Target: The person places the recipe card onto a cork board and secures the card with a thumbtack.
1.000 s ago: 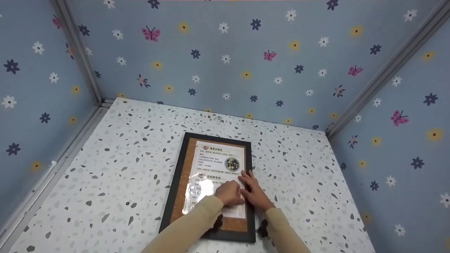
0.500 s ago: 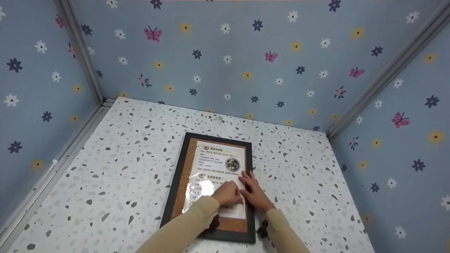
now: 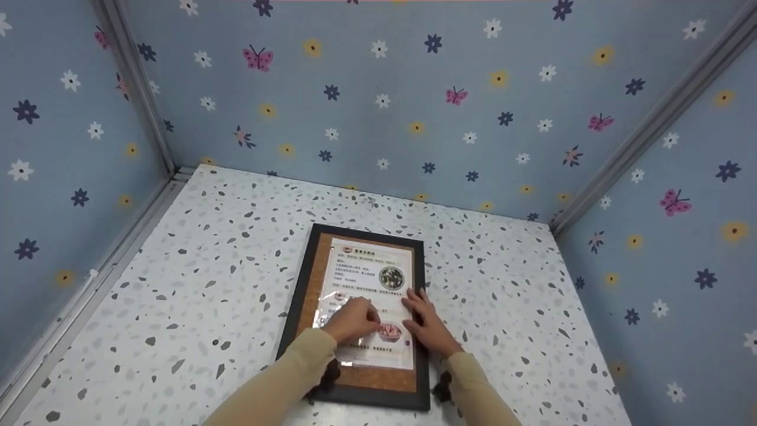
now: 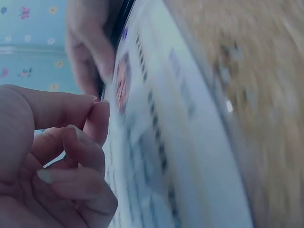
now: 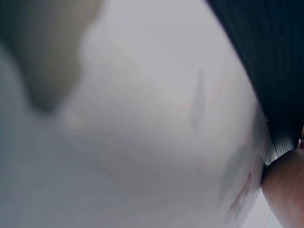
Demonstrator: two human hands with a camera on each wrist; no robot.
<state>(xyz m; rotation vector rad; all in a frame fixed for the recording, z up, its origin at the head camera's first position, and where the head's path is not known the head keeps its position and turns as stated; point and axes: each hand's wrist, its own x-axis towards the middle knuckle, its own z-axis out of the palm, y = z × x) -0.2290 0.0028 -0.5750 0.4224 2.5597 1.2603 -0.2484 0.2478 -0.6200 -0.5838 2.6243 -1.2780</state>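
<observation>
A black-framed cork board (image 3: 381, 378) lies on the speckled table, bearing a printed recipe sheet (image 3: 362, 269) with a glossy cover. At the sheet's right edge a small purple pushpin (image 3: 407, 342) shows, its head just off the right hand; the left wrist view has its purple head (image 4: 124, 34) too. My left hand (image 3: 353, 319) is over the lower sheet, left of the pink food picture. Its thumb and index fingertip (image 4: 97, 116) meet, with nothing visible between them, and the other fingers curl. My right hand (image 3: 430, 324) lies across the frame's right side (image 3: 419, 266), fingers extended onto the sheet's edge.
The white table (image 3: 502, 296) is speckled with grey and has a small dark dot (image 3: 215, 342) left of the board. Blue walls (image 3: 378, 118) with flowers and butterflies rise on three sides. Dark wrist pieces (image 3: 442, 387) sit by the sleeves.
My left hand has moved left from the sheet's right edge, baring the purple pushpin and the pink food picture. The right hand and the board have stayed put.
</observation>
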